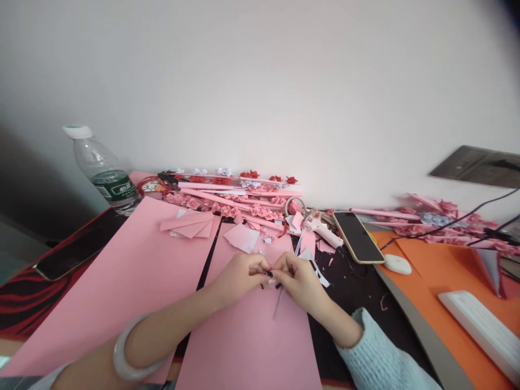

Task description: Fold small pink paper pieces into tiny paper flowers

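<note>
Centrally, I view the left hand [246, 275] and right hand [299, 280], fingertips pinched on a small pink paper piece [271, 281], mostly hidden, above a pink sheet [252, 346]; uneven tugging could, I judge, tear it.

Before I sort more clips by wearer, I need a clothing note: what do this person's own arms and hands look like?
Both hands are ungloved. The left hand belongs to an arm with a smooth, pale, rounded bangle; only a sliver of light sleeve shows below it. Above the right hand is a light blue, textured sleeve.
</note>
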Tool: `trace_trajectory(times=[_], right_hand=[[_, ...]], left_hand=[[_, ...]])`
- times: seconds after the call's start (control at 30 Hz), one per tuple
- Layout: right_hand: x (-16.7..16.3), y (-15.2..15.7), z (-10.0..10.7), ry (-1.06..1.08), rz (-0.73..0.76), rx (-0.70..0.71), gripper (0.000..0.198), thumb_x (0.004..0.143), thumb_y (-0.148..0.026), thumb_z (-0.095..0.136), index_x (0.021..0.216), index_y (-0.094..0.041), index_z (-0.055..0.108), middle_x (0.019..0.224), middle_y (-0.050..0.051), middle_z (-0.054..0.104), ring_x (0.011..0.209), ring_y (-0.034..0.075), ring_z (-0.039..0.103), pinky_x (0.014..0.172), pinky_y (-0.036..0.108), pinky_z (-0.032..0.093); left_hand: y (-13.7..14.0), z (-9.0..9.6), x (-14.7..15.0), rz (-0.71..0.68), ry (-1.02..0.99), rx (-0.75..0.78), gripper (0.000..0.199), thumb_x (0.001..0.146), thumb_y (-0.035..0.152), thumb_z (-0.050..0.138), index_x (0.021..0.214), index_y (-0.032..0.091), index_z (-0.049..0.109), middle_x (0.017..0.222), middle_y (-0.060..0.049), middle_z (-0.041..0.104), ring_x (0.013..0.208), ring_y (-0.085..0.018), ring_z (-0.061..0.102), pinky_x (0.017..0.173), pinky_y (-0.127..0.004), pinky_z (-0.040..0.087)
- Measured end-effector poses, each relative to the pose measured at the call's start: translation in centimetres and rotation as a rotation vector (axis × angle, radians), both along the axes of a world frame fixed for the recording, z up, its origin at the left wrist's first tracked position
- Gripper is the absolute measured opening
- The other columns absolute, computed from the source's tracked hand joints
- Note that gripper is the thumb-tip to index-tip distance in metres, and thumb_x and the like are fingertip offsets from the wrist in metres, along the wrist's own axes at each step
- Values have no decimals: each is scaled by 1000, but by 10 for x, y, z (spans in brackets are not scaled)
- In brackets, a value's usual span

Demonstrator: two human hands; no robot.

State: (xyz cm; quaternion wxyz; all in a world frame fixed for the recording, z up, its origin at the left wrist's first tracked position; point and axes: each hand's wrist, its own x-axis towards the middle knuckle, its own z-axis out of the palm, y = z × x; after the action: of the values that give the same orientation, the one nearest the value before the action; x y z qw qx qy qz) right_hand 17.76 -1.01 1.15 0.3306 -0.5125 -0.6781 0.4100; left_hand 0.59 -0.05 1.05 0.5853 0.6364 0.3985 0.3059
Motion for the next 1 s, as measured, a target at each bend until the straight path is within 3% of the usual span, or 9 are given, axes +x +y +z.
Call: trace_trajectory(times=[0.23,0.43,0.83,0.93,1.0], right_hand=[[0,2,1,23,23,-32,11,76,-23,57,67,-18,51,51,-6,38,48,10,40,48,22,34],[-1,0,4,-4,15,-38,12,76,-24,58,69,-18,52,51,-6,42,46,8,35,45,20,28],[1,4,-1,106,57,-125,18,75,-29,61,66,-18,51,52,-6,38,48,9,38,48,22,35],[2,6,-2,148,66,-134,22,76,-34,61,67,-17,50,52,-7,37,47,8,36,47,22,32],[3,7,-2,190,43,-118,25,78,-38,58,67,-17,50,51,-7,36,45,8,33,45,21,29]], left_hand=[[2,1,-2,7,186,142,10,71,23,57,64,15,56,56,3,50,54,-9,42,50,-21,28],[4,1,-3,-1,154,177,7,72,18,55,68,15,60,62,2,55,59,-11,47,54,-20,32],[3,1,-3,7,215,248,12,73,21,57,62,15,58,56,4,47,54,-9,41,51,-21,28],[3,-1,-2,17,116,136,11,73,23,59,65,15,57,61,2,56,59,-11,51,54,-21,36],[5,-3,-1,11,-15,-38,15,69,25,65,69,15,53,64,0,62,64,-15,60,58,-24,43]])
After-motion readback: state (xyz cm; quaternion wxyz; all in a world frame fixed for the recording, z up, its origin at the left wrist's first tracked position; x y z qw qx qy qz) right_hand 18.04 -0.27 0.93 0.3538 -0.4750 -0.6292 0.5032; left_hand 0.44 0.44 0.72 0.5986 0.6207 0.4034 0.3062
